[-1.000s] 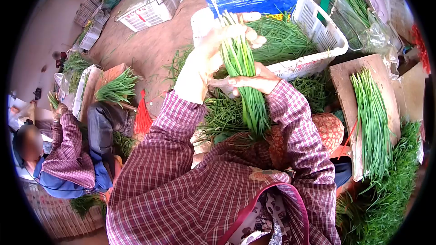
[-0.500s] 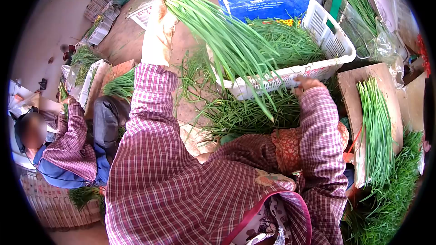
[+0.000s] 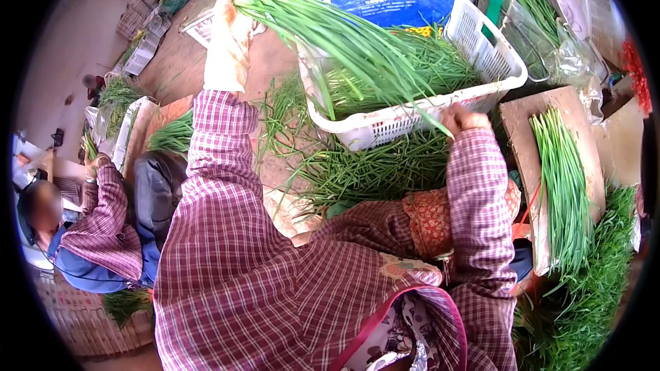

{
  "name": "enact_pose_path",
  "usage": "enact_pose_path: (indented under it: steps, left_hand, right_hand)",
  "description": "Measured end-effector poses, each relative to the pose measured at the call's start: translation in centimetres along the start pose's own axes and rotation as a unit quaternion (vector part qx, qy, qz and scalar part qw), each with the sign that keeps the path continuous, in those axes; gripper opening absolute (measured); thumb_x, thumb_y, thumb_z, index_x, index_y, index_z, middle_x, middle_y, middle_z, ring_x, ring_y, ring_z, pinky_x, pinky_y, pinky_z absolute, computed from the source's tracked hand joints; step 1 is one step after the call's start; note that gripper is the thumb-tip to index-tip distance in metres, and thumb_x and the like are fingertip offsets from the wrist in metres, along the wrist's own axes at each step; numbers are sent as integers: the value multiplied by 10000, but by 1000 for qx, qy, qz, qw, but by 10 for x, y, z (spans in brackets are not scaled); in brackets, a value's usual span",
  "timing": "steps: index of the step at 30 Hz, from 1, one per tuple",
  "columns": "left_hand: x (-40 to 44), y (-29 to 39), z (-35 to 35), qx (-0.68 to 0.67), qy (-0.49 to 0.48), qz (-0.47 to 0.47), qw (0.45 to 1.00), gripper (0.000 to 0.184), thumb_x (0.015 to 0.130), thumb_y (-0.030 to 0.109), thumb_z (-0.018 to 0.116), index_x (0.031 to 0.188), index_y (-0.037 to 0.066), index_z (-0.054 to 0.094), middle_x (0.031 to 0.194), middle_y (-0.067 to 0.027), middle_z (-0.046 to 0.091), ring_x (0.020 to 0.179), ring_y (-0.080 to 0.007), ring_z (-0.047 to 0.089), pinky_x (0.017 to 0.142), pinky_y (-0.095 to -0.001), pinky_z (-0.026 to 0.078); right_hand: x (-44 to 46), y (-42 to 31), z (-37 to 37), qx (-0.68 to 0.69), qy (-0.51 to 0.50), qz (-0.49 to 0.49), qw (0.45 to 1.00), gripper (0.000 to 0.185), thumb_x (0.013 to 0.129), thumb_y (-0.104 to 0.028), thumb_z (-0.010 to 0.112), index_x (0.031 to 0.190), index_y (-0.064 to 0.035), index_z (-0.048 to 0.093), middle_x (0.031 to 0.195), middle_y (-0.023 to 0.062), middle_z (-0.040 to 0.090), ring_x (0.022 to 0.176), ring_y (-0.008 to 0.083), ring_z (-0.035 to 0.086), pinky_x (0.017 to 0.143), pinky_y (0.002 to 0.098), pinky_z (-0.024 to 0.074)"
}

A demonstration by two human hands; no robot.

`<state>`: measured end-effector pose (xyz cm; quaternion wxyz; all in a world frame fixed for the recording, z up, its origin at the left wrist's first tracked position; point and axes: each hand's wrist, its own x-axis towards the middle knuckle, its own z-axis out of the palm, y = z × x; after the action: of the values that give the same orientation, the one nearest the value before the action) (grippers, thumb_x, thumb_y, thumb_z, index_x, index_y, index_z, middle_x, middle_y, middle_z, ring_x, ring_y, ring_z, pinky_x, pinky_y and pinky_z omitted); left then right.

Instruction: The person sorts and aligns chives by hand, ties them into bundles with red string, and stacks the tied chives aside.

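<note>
My left hand [image 3: 237,7], in a pale glove, is raised at the upper left and closed round the stem ends of a bunch of long green stalks [image 3: 337,34]. The leafy part fans out to the right over a white plastic crate [image 3: 405,120]. Beside the crate's front edge is my right hand [image 3: 464,120], its fingers curled at the drooping leaf tips; whether it pinches a leaf is too small to tell. Inside the crate lie more green leaves [image 3: 447,62].
At the right a board [image 3: 512,113] bears another bunch [image 3: 564,185], with a leafy heap [image 3: 605,268] beyond. Loose greens [image 3: 378,172] lie below the crate. A blue bag [image 3: 392,3] is at its back. Another person [image 3: 103,240] sits at the left, holding stalks.
The bunch went from upright between both hands to stretched sideways from my left hand, which moved up and left. My right hand let go of the bunch's middle and moved right.
</note>
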<state>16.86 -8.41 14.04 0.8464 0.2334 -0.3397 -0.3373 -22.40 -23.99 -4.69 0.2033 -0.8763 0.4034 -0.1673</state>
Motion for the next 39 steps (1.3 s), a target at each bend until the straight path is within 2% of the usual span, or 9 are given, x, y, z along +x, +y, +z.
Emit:
enact_pose_path:
  steps: [1,2,6,15,23,29,30,33,39]
  left_hand:
    - [3,-4,-3,-11,0,-6,1000,232,854,85,611,1057,-6,545,835,-104,625,859,-279,617,964,-502,449]
    - [7,-7,-4,-24,-2,-9,1000,237,854,85,611,1059,-10,542,844,-108,626,868,-289,616,957,-508,453]
    - [2,-25,-2,-39,12,-22,999,225,854,93,613,1043,-7,543,864,-107,617,860,-298,615,950,-519,456]
    - [-10,-52,10,-18,53,-20,998,182,883,124,576,1004,-7,540,890,-103,608,891,-269,606,942,-493,468]
    - [-17,-65,30,44,78,7,996,213,894,160,577,1031,2,534,843,-78,587,846,-250,604,906,-463,496]
    - [-11,-79,36,200,48,56,977,196,889,147,592,971,-30,579,743,-63,588,709,-203,600,657,-313,522]
    - [-10,-79,35,201,51,56,977,196,889,147,592,971,-30,579,743,-63,588,709,-203,600,657,-313,522]
    - [-18,-70,31,407,21,114,906,226,870,159,610,1055,32,580,758,-32,601,703,-144,586,665,-280,496]
    - [1,-37,17,143,17,-4,990,139,856,111,623,902,-13,581,706,-63,569,685,-230,598,679,-356,532]
  right_hand:
    - [-11,-32,-31,26,55,-18,998,224,814,-367,632,876,-152,641,809,102,664,699,309,646,661,406,525]
    - [-18,-57,-54,118,128,-86,981,210,836,-319,616,816,-110,619,812,131,657,711,316,642,645,408,521]
    - [-34,-113,-74,225,170,-261,923,154,868,-164,582,851,-25,648,717,108,661,643,180,657,586,287,527]
    - [-7,-130,-12,-49,92,-113,988,230,863,-308,566,1028,-147,567,914,89,628,724,282,650,598,417,518]
    - [0,-136,-6,5,114,-216,970,194,869,-275,542,830,-87,562,722,131,640,627,331,629,553,443,489]
    - [-12,-121,-55,96,51,-287,952,273,911,-230,505,756,-62,655,561,60,616,429,151,573,424,310,467]
    - [-14,-117,-64,130,36,-288,948,296,901,-263,509,690,-98,634,549,82,605,467,235,592,479,368,496]
    - [-24,-101,-102,160,-36,-287,944,284,907,-206,514,684,-80,635,526,64,592,426,170,577,425,300,470]
    - [-54,-67,-86,269,-227,-220,910,261,916,-201,528,766,-48,677,661,95,671,473,135,611,418,276,493]
